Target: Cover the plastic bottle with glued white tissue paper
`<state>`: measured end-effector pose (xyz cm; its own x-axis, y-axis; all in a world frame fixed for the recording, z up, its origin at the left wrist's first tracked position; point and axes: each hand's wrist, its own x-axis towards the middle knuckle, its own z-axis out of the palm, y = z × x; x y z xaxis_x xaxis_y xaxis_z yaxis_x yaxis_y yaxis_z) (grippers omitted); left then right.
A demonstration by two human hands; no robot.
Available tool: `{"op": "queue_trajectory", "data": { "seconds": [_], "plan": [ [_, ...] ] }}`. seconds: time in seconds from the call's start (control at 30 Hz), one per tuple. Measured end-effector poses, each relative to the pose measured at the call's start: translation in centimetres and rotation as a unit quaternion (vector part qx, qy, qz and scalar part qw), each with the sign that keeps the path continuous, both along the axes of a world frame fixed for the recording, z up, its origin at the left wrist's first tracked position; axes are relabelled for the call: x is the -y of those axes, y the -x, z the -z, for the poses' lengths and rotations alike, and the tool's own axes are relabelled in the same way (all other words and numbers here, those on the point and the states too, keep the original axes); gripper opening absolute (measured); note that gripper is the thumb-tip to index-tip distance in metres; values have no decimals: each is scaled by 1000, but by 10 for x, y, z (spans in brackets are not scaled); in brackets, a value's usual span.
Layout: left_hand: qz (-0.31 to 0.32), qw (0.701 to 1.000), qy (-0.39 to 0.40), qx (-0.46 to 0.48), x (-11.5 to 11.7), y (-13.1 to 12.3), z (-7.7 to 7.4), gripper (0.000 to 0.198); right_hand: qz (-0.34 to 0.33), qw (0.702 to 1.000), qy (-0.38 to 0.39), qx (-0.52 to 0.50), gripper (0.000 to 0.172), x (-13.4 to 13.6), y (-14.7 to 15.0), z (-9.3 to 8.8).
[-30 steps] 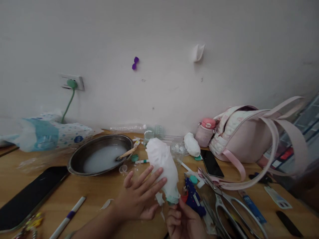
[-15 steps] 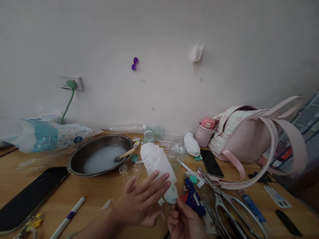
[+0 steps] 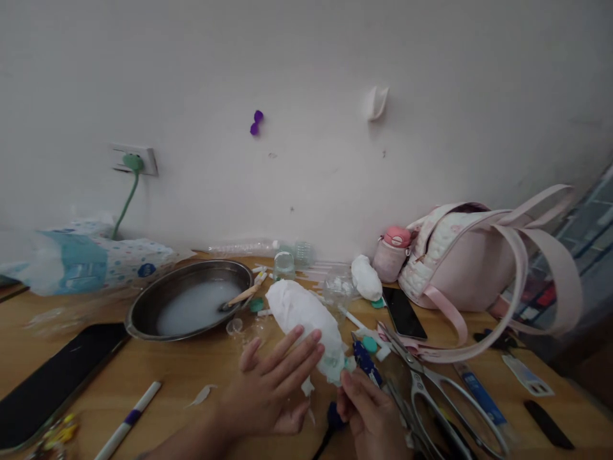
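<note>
A small plastic bottle (image 3: pixel 299 308) covered in white tissue paper is held up over the table, tilted, with its clear greenish end toward me. My right hand (image 3: pixel 371 409) pinches that near end between thumb and fingers. My left hand (image 3: pixel 275 380) is open, its fingers spread and laid along the wrapped side. Just beyond my right hand lies a blue glue gun (image 3: pixel 366 364), partly hidden by it. Large scissors (image 3: pixel 421 377) lie to the right. A second white-wrapped piece (image 3: pixel 366 278) rests further back.
A metal basin (image 3: pixel 136 332) of cloudy liquid stands left of centre, a brush (image 3: pixel 243 296) leaning in it. Around are a tissue pack (image 3: pixel 124 259), a dark phone (image 3: pixel 62 377), a marker (image 3: pixel 129 420), another phone (image 3: pixel 405 313), clear bottles (image 3: pixel 284 263) and a pink bag (image 3: pixel 469 262).
The wrapped bottle has turned, showing a different, smoother side. My right hand has shifted slightly right, now covering more of the glue gun. My left hand stays spread in nearly the same place.
</note>
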<state>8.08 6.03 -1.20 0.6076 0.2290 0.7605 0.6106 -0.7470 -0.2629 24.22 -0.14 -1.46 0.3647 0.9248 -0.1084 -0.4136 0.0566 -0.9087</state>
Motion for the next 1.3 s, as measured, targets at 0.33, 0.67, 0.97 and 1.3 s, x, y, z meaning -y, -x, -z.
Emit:
{"op": "queue_trajectory", "data": {
  "seconds": [0.33, 0.67, 0.97, 1.3],
  "plan": [
    [-28, 999, -20, 0, 5, -1, 2, 44, 41, 935, -106, 336, 37, 4, -2, -4],
    [1, 999, -41, -7, 3, 2, 1, 46, 48, 905, -131, 402, 30, 4, -2, -5],
    [20, 998, -54, -21, 10, 2, 10, 40, 20, 923, -105, 370, 31, 4, -4, -3],
    [-1, 998, -32, -48, 14, -3, 8, 41, -16, 938, -99, 331, 37, 3, -6, 5]
  ]
}}
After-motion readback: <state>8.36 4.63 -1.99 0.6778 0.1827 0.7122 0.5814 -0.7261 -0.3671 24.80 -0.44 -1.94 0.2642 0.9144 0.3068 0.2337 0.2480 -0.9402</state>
